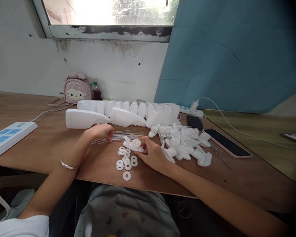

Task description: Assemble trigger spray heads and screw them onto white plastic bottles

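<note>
Between the fingers and thumb of my right hand (151, 153) is a white plastic part (133, 144) with a round cup-like collar and a small tab, held just above the table. My left hand (103, 132), fingers curled together, rests at the left end of a bundle of thin white strips (127, 135); whether it pinches one is hidden. Several flat white ring washers (126, 176) lie on the wood in front of the held part. To the right of my right hand is a heap of similar white plastic parts (185, 141).
Large white plastic housings (87, 118) stand in a row behind the hands. A power strip (11, 136) lies at left, a phone (227, 143) and a thin metal tool (219, 154) at right. Against the wall are a pink bag (77, 89) and a bottle (97, 92).
</note>
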A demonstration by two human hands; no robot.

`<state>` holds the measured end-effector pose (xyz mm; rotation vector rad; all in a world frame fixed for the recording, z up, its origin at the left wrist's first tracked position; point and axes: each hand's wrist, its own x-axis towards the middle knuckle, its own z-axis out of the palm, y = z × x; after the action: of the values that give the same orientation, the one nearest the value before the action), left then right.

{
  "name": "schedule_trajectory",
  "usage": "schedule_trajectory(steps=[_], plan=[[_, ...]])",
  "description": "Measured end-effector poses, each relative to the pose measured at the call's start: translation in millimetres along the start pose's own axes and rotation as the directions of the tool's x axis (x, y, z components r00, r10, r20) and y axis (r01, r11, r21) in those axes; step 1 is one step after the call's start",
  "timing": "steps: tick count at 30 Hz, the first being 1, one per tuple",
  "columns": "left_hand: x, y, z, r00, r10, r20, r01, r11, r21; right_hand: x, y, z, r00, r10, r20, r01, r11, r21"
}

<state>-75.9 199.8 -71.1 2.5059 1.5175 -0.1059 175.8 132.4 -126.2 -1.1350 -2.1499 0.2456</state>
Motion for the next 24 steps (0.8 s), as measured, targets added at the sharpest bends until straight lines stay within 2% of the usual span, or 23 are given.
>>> schedule_trajectory(steps=[6,9,11,13,15,17,19,21,24], plan=[[0,-10,-4,0.991,0.131,0.009,-0.130,0.987,-0.099,0,-1,-1,1.000,-0.016,0.010,0.016,1.000,-0.016],[-12,-11,-17,0.985,0.174,-0.023,-0.174,0.957,-0.233,0,-1,-1,1.000,-0.014,0.013,0.014,1.000,-0.008],[-19,-8,-24,0.980,0.175,-0.096,-0.199,0.903,-0.381,0,-1,-1,1.000,-0.012,0.015,0.012,1.000,0.001],[-22,2,-26,0.960,0.170,-0.221,-0.268,0.784,-0.560,0,-1,-1,1.000,-0.010,0.023,0.010,1.000,0.007],[-19,17,-23,0.921,0.151,-0.360,-0.374,0.609,-0.700,-1,-1,0,0.999,-0.012,0.031,0.011,1.000,0.012],[-13,34,-14,0.871,0.133,-0.472,-0.479,0.435,-0.762,-1,-1,0,0.999,-0.012,0.031,0.011,1.000,0.020],[-6,49,-3,0.826,0.122,-0.550,-0.558,0.306,-0.771,-1,-1,1,1.000,-0.010,0.028,0.009,1.000,0.029],[-2,60,6,0.792,0.092,-0.603,-0.606,0.236,-0.760,-1,-1,2,1.000,-0.011,0.025,0.010,0.999,0.035],[1,67,14,0.770,0.039,-0.637,-0.630,0.205,-0.749,-1,-2,2,1.000,-0.016,0.005,0.016,0.999,0.035]])
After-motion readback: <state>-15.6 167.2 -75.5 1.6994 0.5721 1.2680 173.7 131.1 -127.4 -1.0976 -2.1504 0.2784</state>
